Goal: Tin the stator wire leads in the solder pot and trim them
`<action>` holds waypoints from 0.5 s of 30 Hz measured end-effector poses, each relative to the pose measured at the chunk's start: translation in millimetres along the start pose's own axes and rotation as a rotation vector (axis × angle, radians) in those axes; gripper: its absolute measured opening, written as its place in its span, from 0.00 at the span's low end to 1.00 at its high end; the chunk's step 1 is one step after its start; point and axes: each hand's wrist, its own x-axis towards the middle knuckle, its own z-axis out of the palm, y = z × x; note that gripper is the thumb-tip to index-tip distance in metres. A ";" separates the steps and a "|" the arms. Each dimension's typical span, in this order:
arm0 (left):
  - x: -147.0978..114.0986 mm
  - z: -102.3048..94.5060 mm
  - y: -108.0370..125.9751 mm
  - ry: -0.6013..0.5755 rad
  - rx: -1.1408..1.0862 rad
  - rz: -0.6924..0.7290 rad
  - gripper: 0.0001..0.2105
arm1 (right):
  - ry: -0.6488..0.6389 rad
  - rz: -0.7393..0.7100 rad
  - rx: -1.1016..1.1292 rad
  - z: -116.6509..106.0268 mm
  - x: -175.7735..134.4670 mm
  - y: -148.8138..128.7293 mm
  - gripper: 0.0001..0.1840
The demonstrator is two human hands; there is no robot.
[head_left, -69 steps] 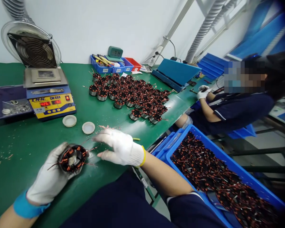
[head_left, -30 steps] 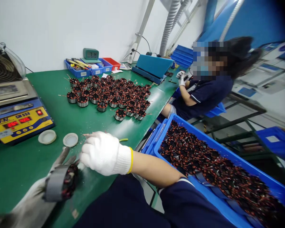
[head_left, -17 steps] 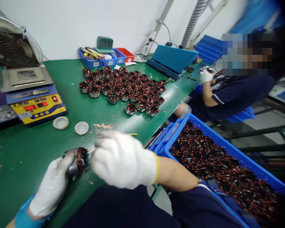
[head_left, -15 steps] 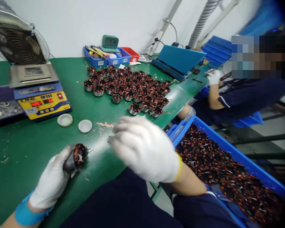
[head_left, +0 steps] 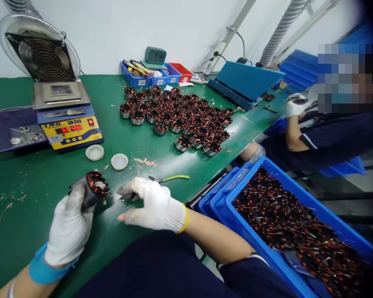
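Note:
My left hand [head_left: 71, 229], in a white glove with a blue wristband, is closed around a motor stator [head_left: 93, 190]. The stator is tilted, its copper windings and loose wire ends facing up and right. Just right of it, my gloved right hand [head_left: 152, 205] has thumb and fingers apart, and I see nothing held in it. Dark stains mark its fingertips. Behind that hand, a pair of cutting pliers [head_left: 170, 178] with green handles lies on the green table [head_left: 161, 165]. Copper scraps [head_left: 146, 162] are scattered beyond.
Many stators [head_left: 174, 111] stand grouped at the back. Left are a yellow-blue solder pot [head_left: 71, 128] and two small white dishes [head_left: 95, 152], [head_left: 119, 162]. A blue bin [head_left: 230, 203] full of stators is at my right. A co-worker's gloved hand [head_left: 295, 105] shows farther right.
My right hand has moved left and down, closer to the stator. The pliers' green handles have come into sight on the table. The stator in my left hand has turned slightly, and the view has shifted.

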 end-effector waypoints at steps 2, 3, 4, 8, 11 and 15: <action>-2.7 -0.7 -3.1 0.046 0.147 0.157 0.07 | 0.002 0.036 0.046 7.7 1.8 -1.1 0.28; -4.2 -0.4 -3.7 0.062 0.214 0.227 0.08 | 0.017 0.039 0.063 11.1 3.3 -0.5 0.28; -5.3 -0.1 -4.0 0.067 0.271 0.276 0.09 | 0.037 0.034 0.077 14.0 4.8 0.5 0.27; -5.5 -1.7 -6.8 0.058 0.299 0.297 0.10 | 0.140 -0.056 0.039 19.7 8.1 3.5 0.22; -2.0 -6.0 -11.3 0.059 0.324 0.302 0.09 | 0.289 -0.236 -0.084 16.5 9.4 2.8 0.24; 2.2 -10.4 -15.4 0.030 0.320 0.353 0.15 | 0.442 -0.459 -0.246 6.0 17.3 -1.9 0.26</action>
